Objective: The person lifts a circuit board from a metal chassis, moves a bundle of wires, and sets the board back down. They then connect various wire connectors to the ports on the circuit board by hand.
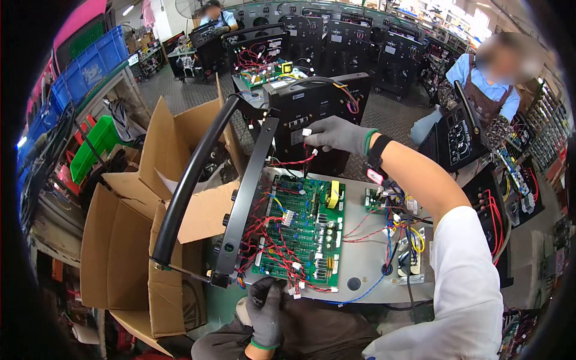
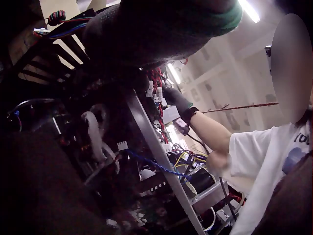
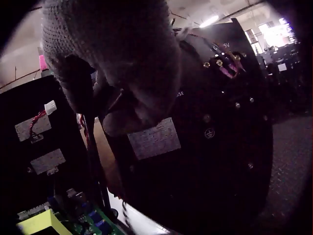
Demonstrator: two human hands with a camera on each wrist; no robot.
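In a grey glove, the right hand (image 1: 339,135) pinches a thin cable near a white connector (image 1: 307,132), above the far edge of the metal panel (image 1: 384,288). In the right wrist view its fingers (image 3: 129,117) curl round a dark cable (image 3: 90,142). A green circuit board (image 1: 306,240) with bundled red wires (image 1: 270,231) and white plugs lies on the panel. The gloved left hand (image 1: 266,309) is at the panel's near edge, fingers loosely curled, no held thing visible. From the left wrist the hand (image 2: 161,34) looms dark over the frame.
A black handle (image 1: 195,180) and metal bar (image 1: 246,198) stand left of the board, beside an open cardboard box (image 1: 120,252). A black cabinet panel (image 1: 318,108) stands behind. Two people work farther off, one at the right holding a black panel (image 1: 459,135).
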